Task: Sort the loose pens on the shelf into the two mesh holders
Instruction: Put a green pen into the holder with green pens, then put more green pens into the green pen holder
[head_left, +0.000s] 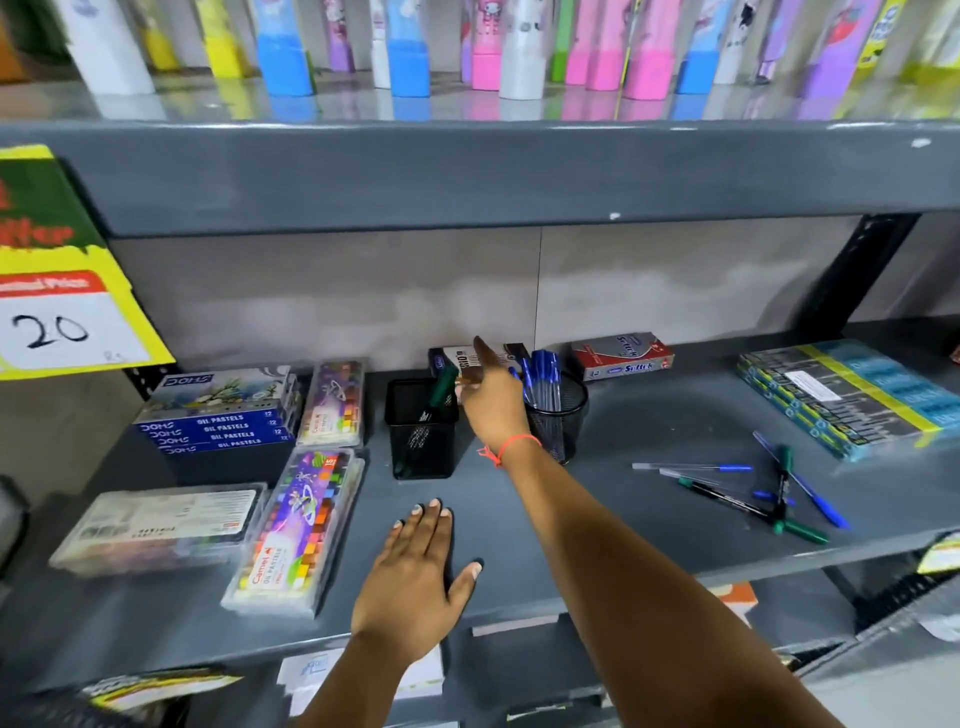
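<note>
A grey metal shelf (649, 415) fills the middle of the frame. At its left sit a stack of oil pastel boxes (223, 421) and two clear crayon cases (301, 525); at far right lies a pile of flat packs banded in yellow (852, 395).

At centre, near the back wall, stand the two holders. The square mesh holder (421, 431) on the left has a green marker (441, 389) leaning in it. The round mesh holder (558, 415) just to its right holds a bunch of blue pens (540, 379).

The right hand (491, 400) reaches between the two holders, above their rims, index finger stretched toward the back; whether it grips anything I cannot tell. The left hand (415, 577) lies flat on the shelf's front edge at lower centre, fingers spread, holding nothing.

The loose pens (758, 488), blue ones and green markers crossed over each other, lie on the shelf at right of centre, well apart from both holders.
</note>
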